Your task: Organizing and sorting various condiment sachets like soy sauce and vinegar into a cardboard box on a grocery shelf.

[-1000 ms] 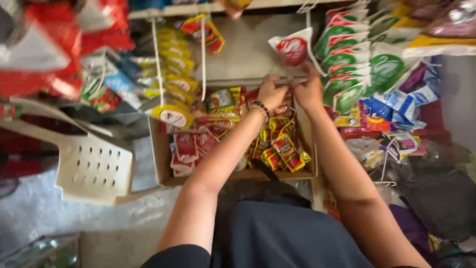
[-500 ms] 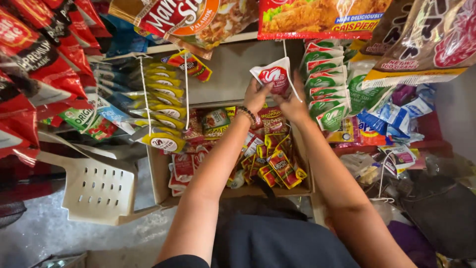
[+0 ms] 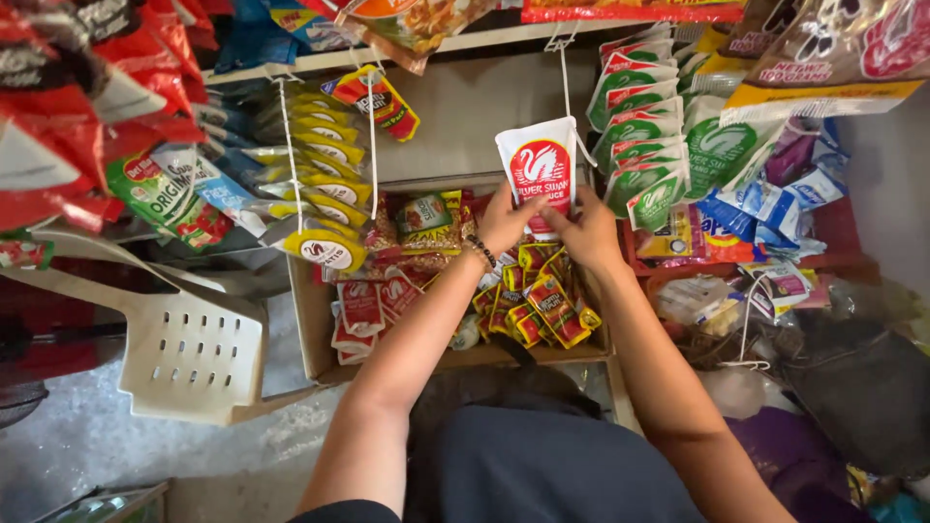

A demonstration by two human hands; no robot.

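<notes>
A white sauce pouch (image 3: 539,172) with a red emblem is gripped at its lower edge by the closed fingers of the left hand (image 3: 504,221) and right hand (image 3: 587,229), seemingly so that it hangs straight. Directly below the fingers, small red and yellow sachets (image 3: 542,305) are packed in a cardboard box (image 3: 312,320), while green pouches (image 3: 647,145) hang just right of the fingers.

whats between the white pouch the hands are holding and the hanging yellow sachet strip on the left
In the head view, a red-and-yellow packet hangs between the white pouch with the red round emblem and the yellow sachet strip; behind it is bare brown cardboard.
</notes>
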